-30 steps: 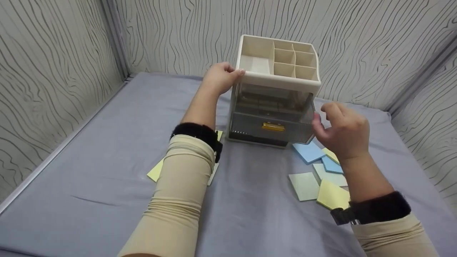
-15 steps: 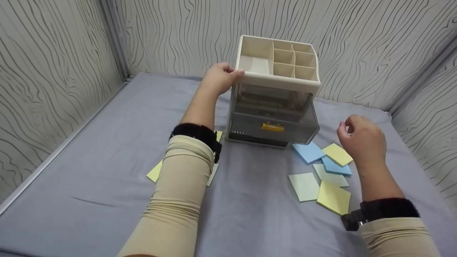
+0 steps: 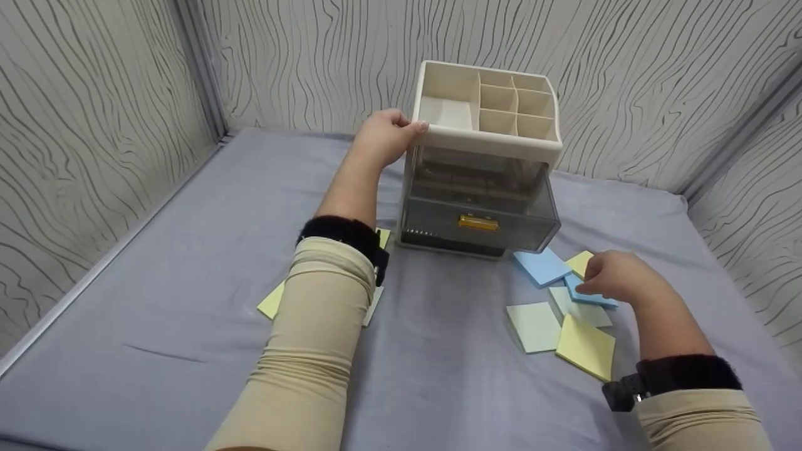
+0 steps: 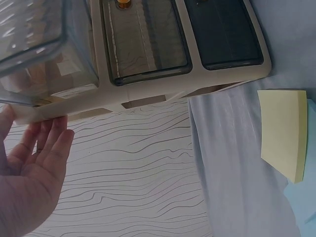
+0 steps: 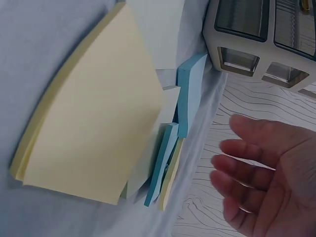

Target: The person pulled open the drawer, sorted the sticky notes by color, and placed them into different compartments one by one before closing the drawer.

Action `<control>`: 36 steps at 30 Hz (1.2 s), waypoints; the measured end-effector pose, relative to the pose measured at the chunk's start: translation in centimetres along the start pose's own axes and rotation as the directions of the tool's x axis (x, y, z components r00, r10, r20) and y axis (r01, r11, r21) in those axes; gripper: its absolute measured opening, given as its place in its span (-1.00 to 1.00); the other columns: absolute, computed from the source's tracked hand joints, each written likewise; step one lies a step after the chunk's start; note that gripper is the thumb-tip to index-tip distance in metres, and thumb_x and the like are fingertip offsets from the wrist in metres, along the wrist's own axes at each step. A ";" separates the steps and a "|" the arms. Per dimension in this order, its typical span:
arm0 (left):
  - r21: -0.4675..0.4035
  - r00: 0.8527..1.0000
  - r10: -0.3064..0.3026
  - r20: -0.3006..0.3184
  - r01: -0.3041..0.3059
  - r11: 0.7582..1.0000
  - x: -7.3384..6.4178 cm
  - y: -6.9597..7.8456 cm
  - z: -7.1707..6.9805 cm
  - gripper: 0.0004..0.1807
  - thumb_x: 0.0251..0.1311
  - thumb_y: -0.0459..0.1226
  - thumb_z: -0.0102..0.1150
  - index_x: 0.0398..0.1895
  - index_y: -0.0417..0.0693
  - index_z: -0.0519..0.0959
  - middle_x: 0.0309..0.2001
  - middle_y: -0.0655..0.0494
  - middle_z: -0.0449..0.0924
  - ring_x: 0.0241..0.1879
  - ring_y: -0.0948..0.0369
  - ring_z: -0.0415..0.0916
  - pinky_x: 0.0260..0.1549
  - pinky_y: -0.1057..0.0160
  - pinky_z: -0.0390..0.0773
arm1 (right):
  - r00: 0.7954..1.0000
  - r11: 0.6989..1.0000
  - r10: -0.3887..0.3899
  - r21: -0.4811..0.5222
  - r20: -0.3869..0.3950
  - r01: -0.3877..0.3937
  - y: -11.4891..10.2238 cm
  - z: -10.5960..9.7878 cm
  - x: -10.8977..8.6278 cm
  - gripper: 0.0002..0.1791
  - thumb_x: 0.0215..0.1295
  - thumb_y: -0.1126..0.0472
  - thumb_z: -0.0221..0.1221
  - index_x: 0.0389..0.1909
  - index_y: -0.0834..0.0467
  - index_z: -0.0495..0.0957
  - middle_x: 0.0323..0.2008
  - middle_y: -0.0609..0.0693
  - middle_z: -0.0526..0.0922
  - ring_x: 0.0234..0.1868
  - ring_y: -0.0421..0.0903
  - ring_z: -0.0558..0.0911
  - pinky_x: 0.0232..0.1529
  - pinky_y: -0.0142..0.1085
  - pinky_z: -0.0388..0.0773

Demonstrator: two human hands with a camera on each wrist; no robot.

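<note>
My left hand (image 3: pixel 385 138) grips the upper left rim of a cream desktop drawer organizer (image 3: pixel 489 143), thumb over the edge. Its smoky see-through top drawer (image 3: pixel 432 216), with an amber handle (image 3: pixel 478 223), is pulled out; the part of the drawer that shows holds nothing. To the right of the organizer, my right hand (image 3: pixel 626 279) hovers over several sticky note pads, its fingers loosely bent with nothing between them. It overlaps a yellow pad (image 3: pixel 579 262) and a blue pad (image 3: pixel 598 299) in the head view. The right wrist view shows a yellow pad (image 5: pixel 98 113) close up.
Another blue pad (image 3: pixel 542 268), pale green pads (image 3: pixel 536 329) and a yellow pad (image 3: pixel 587 346) lie nearby on the grey cloth (image 3: pixel 451 363). More pads, partly hidden by my left forearm, include a yellow one (image 3: pixel 270 302). Wood-grain patterned walls (image 3: pixel 313 62) surround the table.
My right hand has left the drawer's right side and moved right, then down over the pads. The left hand stays at the organizer's rim, and the drawer remains out.
</note>
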State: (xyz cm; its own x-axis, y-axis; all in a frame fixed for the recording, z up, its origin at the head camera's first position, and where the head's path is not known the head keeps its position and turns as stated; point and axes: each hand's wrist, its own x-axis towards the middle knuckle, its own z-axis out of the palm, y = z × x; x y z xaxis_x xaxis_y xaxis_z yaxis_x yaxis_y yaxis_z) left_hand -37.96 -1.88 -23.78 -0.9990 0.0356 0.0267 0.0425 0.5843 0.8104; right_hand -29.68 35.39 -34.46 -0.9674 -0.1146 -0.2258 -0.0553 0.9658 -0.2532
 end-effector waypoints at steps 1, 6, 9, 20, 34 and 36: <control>0.000 1.000 0.000 0.000 0.000 1.000 0.0 0.0 0.0 -0.58 0.21 0.09 0.00 -0.13 -0.06 0.48 -0.15 0.11 0.50 -0.16 0.21 0.41 -0.16 0.25 0.41 | 1.000 1.000 0.001 0.001 0.026 -0.001 0.0 0.3 0.0 -0.79 -0.03 0.15 0.30 -0.54 0.21 0.53 -0.57 -0.03 0.52 -0.52 -0.10 0.46 -0.54 -0.26 0.39; 0.001 1.000 -0.008 0.005 0.008 1.000 0.1 0.0 0.0 -0.58 0.21 0.09 0.00 -0.14 -0.05 0.48 -0.15 0.11 0.50 -0.16 0.21 0.41 -0.16 0.25 0.41 | 0.993 0.996 -0.070 -0.048 0.090 0.075 0.1 1.6 -0.2 -0.75 -0.17 0.16 0.38 -0.50 0.21 0.57 -0.51 -0.03 0.56 -0.49 -0.10 0.44 -0.47 -0.22 0.41; 0.000 1.000 -0.011 0.011 0.011 1.000 0.1 0.1 0.0 -0.59 0.21 0.09 0.00 -0.15 -0.05 0.48 -0.16 0.11 0.50 -0.16 0.21 0.41 -0.16 0.25 0.41 | 0.989 0.993 -0.087 -0.072 0.117 0.095 0.1 2.3 -0.3 -0.67 -0.25 0.14 0.43 -0.48 0.22 0.56 -0.49 -0.02 0.55 -0.48 -0.10 0.43 -0.46 -0.24 0.40; 0.007 1.000 -0.003 0.021 0.003 1.000 0.0 0.1 -0.1 -0.58 0.22 0.09 -0.01 -0.14 -0.06 0.47 -0.15 0.11 0.49 -0.15 0.21 0.40 -0.14 0.24 0.41 | 0.976 0.995 0.019 -0.102 0.218 0.004 -0.5 3.3 -0.5 -0.65 -0.25 0.16 0.44 -0.47 0.17 0.49 -0.48 0.00 0.46 -0.42 -0.06 0.40 -0.43 -0.23 0.33; -0.027 1.000 -0.013 0.017 0.014 1.000 0.0 0.2 -0.1 -0.59 0.21 0.08 0.01 -0.14 -0.05 0.48 -0.13 0.11 0.50 -0.13 0.21 0.40 -0.11 0.22 0.40 | 0.967 0.994 0.018 -0.106 0.255 0.010 -0.8 3.2 -0.3 -0.65 -0.23 0.17 0.42 -0.47 0.19 0.46 -0.49 0.00 0.44 -0.43 -0.06 0.39 -0.44 -0.25 0.31; -0.030 1.000 -0.013 0.017 0.014 0.999 0.0 0.1 -0.1 -0.59 0.21 0.08 0.01 -0.15 -0.05 0.48 -0.13 0.11 0.50 -0.13 0.21 0.40 -0.12 0.22 0.40 | 0.965 0.995 0.022 -0.102 0.261 0.005 -0.8 3.2 -0.4 -0.65 -0.22 0.17 0.42 -0.46 0.19 0.46 -0.48 0.01 0.43 -0.43 -0.06 0.39 -0.45 -0.26 0.31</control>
State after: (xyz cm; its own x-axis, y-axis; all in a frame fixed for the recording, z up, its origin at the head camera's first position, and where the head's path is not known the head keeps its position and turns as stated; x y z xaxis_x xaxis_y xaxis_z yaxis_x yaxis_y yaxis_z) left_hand -37.94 -1.87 -23.67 -0.9991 0.0417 0.0057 0.0281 0.5601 0.8279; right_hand -28.49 33.96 -37.18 -0.8703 -0.1505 -0.4690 -0.0855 0.9839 -0.1571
